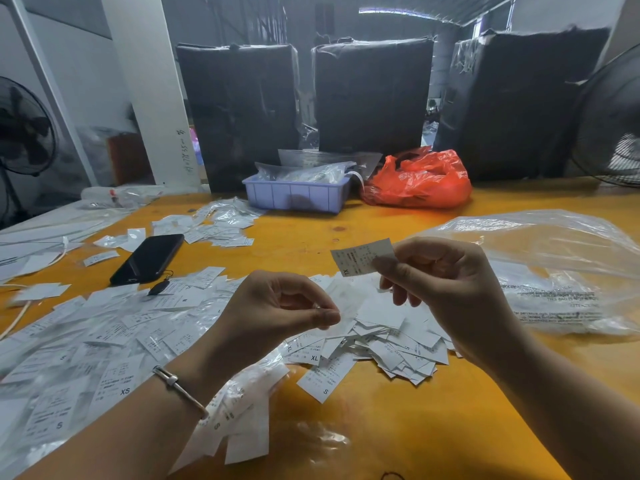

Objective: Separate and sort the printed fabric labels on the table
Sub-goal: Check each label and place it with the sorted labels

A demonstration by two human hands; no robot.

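My right hand point(446, 282) pinches a white printed label marked XL point(360, 258) and holds it up above the table. My left hand point(277, 306) pinches another white label point(346, 303), blurred, just above the loose heap of labels point(391, 344) in the middle. A wide spread of labels marked S and XS point(86, 348) covers the left side of the yellow table point(433, 427). A single S label point(323, 377) lies near the heap's front edge.
A black phone point(149, 258) lies at the left. A purple tray with bagged labels point(298, 194) and a red plastic bag point(419, 181) stand at the back. A large clear plastic bag point(554, 268) lies at the right. Black wrapped bales and fans stand behind.
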